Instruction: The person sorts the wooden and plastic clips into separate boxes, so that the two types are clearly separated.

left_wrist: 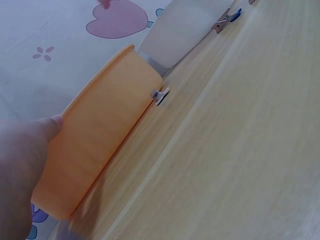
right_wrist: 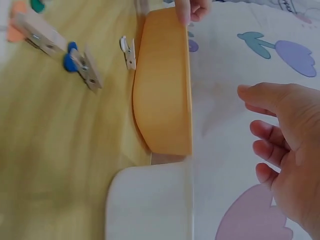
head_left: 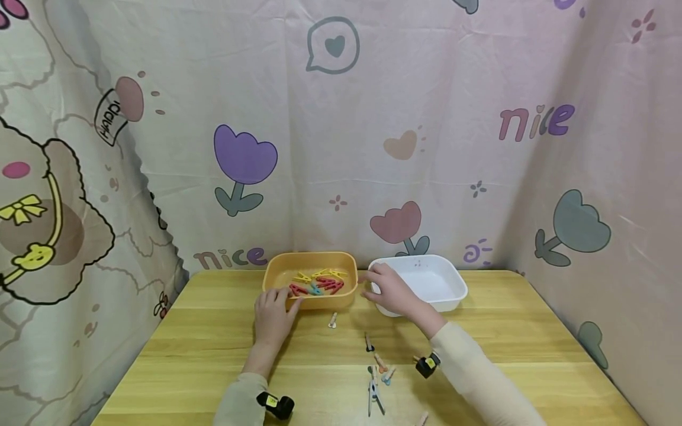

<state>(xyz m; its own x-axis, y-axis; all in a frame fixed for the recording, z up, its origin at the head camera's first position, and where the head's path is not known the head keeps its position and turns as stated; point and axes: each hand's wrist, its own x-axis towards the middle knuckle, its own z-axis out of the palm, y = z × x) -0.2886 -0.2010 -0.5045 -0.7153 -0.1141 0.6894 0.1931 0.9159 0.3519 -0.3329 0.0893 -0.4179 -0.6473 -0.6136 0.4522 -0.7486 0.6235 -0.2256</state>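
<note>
Left hand (head_left: 273, 315) fingers grip the orange tray (head_left: 311, 303) at its near rim; right hand (head_left: 391, 290) hovers relaxed, holding nothing, over the white tray (head_left: 453, 299). Likely light, rigid, smooth plastic: hold by the rim.

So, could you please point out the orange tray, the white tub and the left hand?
orange tray (head_left: 319, 299): head view, on its front wall.
white tub (head_left: 453, 300): head view, on its front right wall.
left hand (head_left: 273, 316): head view, on the back of the hand.
</note>
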